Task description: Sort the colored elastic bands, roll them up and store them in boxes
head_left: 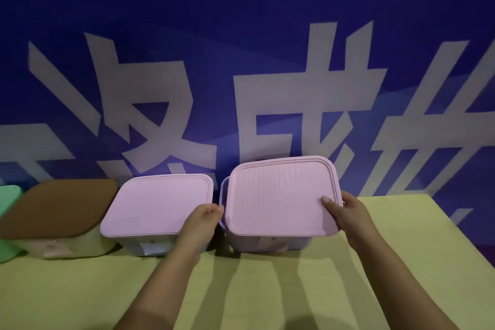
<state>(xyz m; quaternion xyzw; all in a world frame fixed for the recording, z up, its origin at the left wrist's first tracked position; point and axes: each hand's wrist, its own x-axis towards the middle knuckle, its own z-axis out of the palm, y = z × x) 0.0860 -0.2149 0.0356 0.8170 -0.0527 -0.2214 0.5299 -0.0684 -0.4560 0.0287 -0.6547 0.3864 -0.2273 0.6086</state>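
the pink lid point(281, 198) sat slightly askew and raised over the right-hand pink box point(267, 242), which stood on the yellow-green table point(401, 262) near its back edge, against the blue banner point(241, 35) with large pale characters. the lid's ribbed top tilted up toward the far side, and the box's rim showed as a lilac curve at its left edge. just beside it on the left stood a second pink box point(150, 245) with its flat pink lid point(158, 203) seated level; the two boxes were nearly touching. further left came a tan box with a brown lid point(59, 206), and at the frame's edge a corner of a green box point(8, 201). no bands were visible in this view.

the left hand point(203, 220) reached into the narrow gap between the two pink boxes, fingers curled round the raised lid's left edge. the right hand point(342, 211) gripped the lid's right edge, thumb lying on top and the fingers hidden beneath. both forearms stretched forward from the bottom of the view, casting shadows on the table.
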